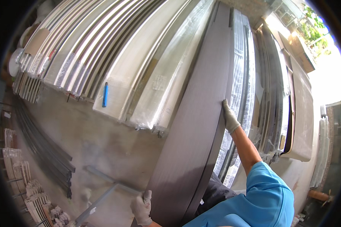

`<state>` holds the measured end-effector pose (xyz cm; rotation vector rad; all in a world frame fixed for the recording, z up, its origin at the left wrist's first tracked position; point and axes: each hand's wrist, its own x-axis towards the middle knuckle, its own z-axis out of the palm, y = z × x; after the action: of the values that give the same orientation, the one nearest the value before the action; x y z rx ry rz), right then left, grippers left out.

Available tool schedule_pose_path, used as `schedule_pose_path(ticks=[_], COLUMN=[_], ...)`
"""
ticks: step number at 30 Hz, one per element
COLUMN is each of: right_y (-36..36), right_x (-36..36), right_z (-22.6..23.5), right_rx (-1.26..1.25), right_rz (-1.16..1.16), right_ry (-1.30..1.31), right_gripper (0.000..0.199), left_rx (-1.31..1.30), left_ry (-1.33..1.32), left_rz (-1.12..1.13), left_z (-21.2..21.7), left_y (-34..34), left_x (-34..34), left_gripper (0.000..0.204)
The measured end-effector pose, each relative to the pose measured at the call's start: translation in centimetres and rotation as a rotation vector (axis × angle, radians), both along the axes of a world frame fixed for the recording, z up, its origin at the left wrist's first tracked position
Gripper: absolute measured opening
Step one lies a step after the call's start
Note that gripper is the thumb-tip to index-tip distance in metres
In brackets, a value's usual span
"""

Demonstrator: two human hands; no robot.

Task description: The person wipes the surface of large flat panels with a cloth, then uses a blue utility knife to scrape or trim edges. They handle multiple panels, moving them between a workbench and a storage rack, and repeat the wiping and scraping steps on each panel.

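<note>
A long, flat dark brown panel [193,109] runs from near my body up to the far top of the head view, tilted. Its right side shows a narrow edge strip. My right hand [230,117], in a pale work glove, is closed on that right edge about midway along. Lower down, my left hand [141,208], gloved too, grips the panel's left edge near its close end, thumb up. The fingers of both hands are partly hidden. Just right of the panel lie long plastic-wrapped profiles [238,53].
Stacked pale panels [136,56] fill the upper left, with a blue-handled cutter [105,95] on one. Dark bars [45,145] lie on the floor at left, near a grey metal frame [113,185]. Wrapped bundles [271,90] and a large brown board [301,113] stand at right.
</note>
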<state>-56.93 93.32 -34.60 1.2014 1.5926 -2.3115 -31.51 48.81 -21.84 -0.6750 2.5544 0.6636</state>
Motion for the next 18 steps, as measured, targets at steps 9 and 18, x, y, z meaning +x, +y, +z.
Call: schedule_pose_path(ticks=[9, 18], right_y=[3.9, 6.1], right_x=[-3.3, -5.0], right_z=[-7.2, -15.1], right_rx=[0.036, 0.045], right_rz=[-0.01, -0.022], right_ry=[0.003, -0.025], right_gripper=[0.058, 0.066], left_rx=[0.042, 0.13], left_ry=[0.07, 0.042], left_rz=[-0.017, 0.03], left_z=[-8.7, -14.7], left_y=[2.9, 5.6], left_x=[-2.4, -4.2], left_gripper=[0.081, 0.082])
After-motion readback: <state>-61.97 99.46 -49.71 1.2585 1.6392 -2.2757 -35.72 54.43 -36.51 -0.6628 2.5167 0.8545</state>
